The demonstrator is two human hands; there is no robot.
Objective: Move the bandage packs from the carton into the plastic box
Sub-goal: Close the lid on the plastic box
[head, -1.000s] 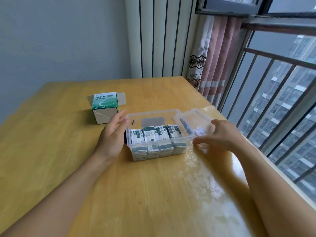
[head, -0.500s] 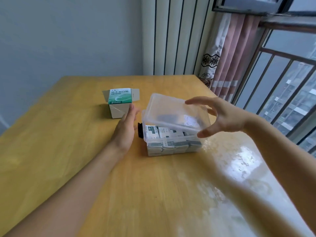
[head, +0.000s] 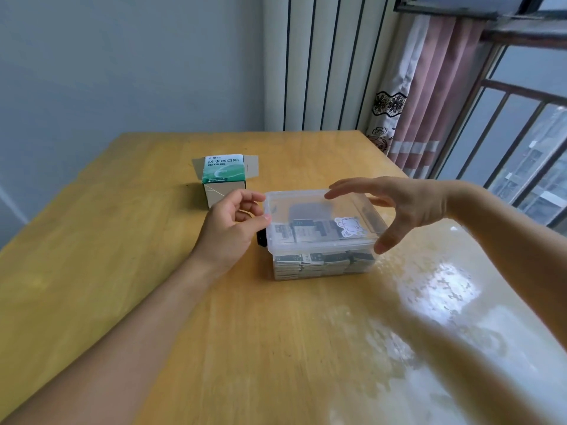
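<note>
The task looks all but finished. The plastic box (head: pixel 322 240), at the centre of the frame, is packed with bandage packs (head: pixel 310 262) stacked in rows against its clear walls, and its lid (head: pixel 319 216) lies flat across the rim. The carton (head: pixel 222 179) stands apart at upper left of centre with its flaps open; whether any packs remain inside cannot be seen. The left hand (head: pixel 230 228) sits at the box's left edge, fingers curled, thumb touching the lid's rim. The right hand (head: pixel 408 207) hovers over the lid's right side, fingers spread wide, holding nothing. Probably only pressing the lid shut remains.
</note>
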